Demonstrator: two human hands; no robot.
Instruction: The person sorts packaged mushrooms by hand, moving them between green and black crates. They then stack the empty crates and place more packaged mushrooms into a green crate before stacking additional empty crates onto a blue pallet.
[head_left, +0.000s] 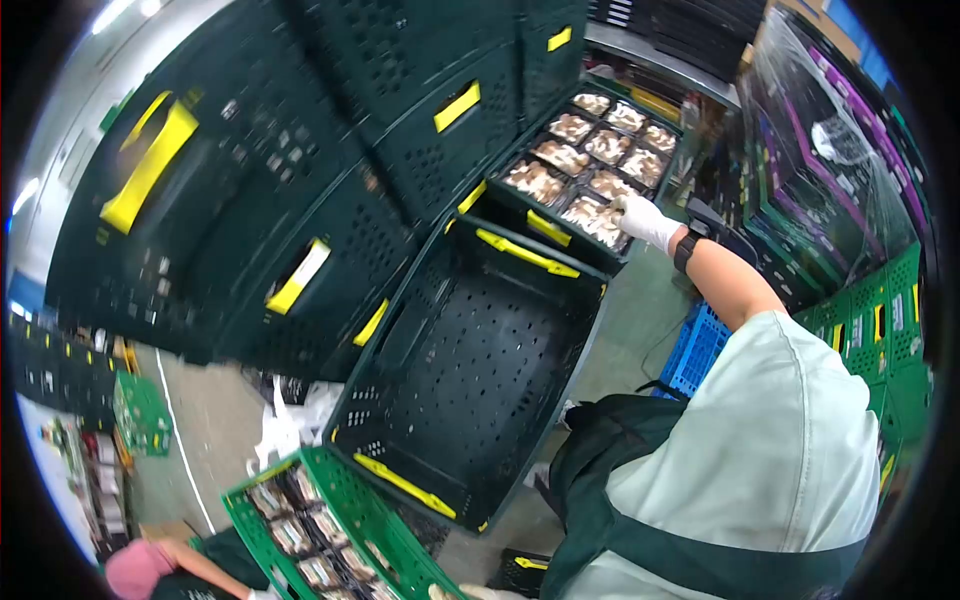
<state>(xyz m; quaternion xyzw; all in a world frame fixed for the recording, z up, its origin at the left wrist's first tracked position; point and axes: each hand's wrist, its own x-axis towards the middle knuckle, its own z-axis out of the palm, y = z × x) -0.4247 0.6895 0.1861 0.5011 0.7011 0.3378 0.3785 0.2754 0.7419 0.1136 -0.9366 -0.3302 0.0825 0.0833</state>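
Note:
My right hand (645, 221), in a white glove with a dark watch at the wrist, reaches over the near corner of a dark green crate (548, 228). Its fingers are curled on a clear-topped mushroom tray (594, 217). Several more trays of brown and white mushrooms (608, 146) fill that crate in rows. At the bottom edge, my left hand (492, 593) shows only in part, gloved, beside a bright green crate (335, 485) that also holds packed mushroom trays (325, 525). Its fingers are mostly cut off by the frame.
A dark crate with yellow handles (470, 340) stands between the two filled crates. Tall stacks of dark crates (300, 150) rise at left. Film-wrapped crates (830, 150) and a blue crate (697, 348) are at right. A co-worker in a pink cap (140, 570) leans in at lower left.

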